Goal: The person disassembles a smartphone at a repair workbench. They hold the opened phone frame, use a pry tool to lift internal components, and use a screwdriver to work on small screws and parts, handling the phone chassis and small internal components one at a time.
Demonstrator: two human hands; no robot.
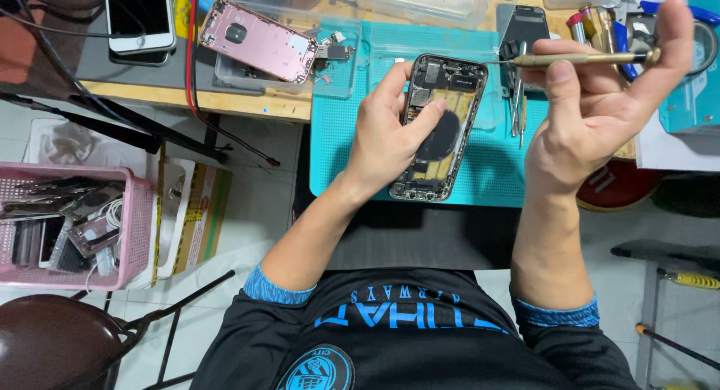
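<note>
Left hand (386,139) gripping opened phone (442,127), right hand (592,105) pinching screwdriver (585,58), pink basket (135,232) holding phone parts (67,225)

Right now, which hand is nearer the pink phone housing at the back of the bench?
Left. The left hand grips the opened phone on the teal mat, just right of the pink phone housing. The right hand, holding a screwdriver, is farther right.

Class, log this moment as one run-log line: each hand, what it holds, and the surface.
left hand: steadies opened phone | right hand: holds brass screwdriver, tip at phone's top edge | surface: teal mat
</note>
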